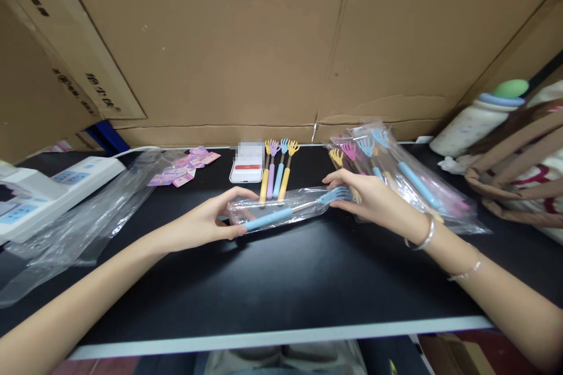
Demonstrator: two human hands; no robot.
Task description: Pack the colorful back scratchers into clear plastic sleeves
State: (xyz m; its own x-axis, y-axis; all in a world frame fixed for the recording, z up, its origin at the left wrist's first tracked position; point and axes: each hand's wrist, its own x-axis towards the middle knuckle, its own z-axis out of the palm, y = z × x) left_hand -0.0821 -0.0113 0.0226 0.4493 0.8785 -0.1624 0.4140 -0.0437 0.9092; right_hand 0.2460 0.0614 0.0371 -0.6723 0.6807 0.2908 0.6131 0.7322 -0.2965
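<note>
A person's two bare hands hold a blue back scratcher (281, 215) sealed in a clear plastic sleeve (277, 211) just above a black counter (281, 281). The left hand (211, 222) pinches the handle end of the sleeve between thumb and curled fingers, while the right hand (365, 196) (a silver bangle at its wrist) lies over the claw end with fingers closed loosely around it, a two-ended grip that seems meant to keep the thin film taut and the scratcher level. Just beyond the hands, four unwrapped scratchers (278, 173) in yellow, purple and blue lie side by side, handles toward the person, apparently lined up within easy reach. A small white and red device (247, 171) rests beside them. Past the right hand, a pile of bagged scratchers (396, 179) fans out across the counter. Out beyond the left hand lie pink printed labels (185, 169), a heap of empty clear bags (88, 211) and a white power strip (53, 187). Cardboard sheets (281, 41) wall in the workspace; a pale bottle (479, 120) and a brown-handled bag (514, 170) sit at the far right.
</note>
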